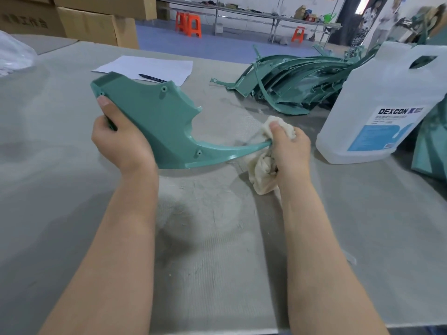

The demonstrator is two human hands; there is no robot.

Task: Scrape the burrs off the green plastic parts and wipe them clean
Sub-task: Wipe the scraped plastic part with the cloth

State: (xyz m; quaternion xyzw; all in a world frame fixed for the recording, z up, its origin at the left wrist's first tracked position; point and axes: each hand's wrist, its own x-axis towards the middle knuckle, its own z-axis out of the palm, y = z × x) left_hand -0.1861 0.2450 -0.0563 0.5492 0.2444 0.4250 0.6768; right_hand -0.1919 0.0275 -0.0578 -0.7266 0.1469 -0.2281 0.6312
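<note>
Left hand (121,143): fingers curled round wide end of green plastic part (154,122), thumb pressed flat along near edge, part held tilted above table (72,189) at about 10 o'clock from frame centre. Right hand (289,151): gripping cream cloth (263,170), thumb and fingers pinching cloth round narrow curved tip of same part, at about 1 o'clock from frame centre. Cloth bunched, loose end hanging below palm toward table. Fine scrapings and scratch marks visible on table surface directly beneath part.

Pile of green parts (290,85): stacked on table at 1 o'clock, well apart from held part. Translucent jug (377,112) labelled DEXCON: upright at 3 o'clock, just beside right hand. White paper sheet (145,68) with black pen (152,78) lying on it: at 11 o'clock, behind held part. Cardboard boxes (96,27): at 10 o'clock, beyond table edge. Orange stools (188,24): at 12 o'clock, on blue floor in background.
</note>
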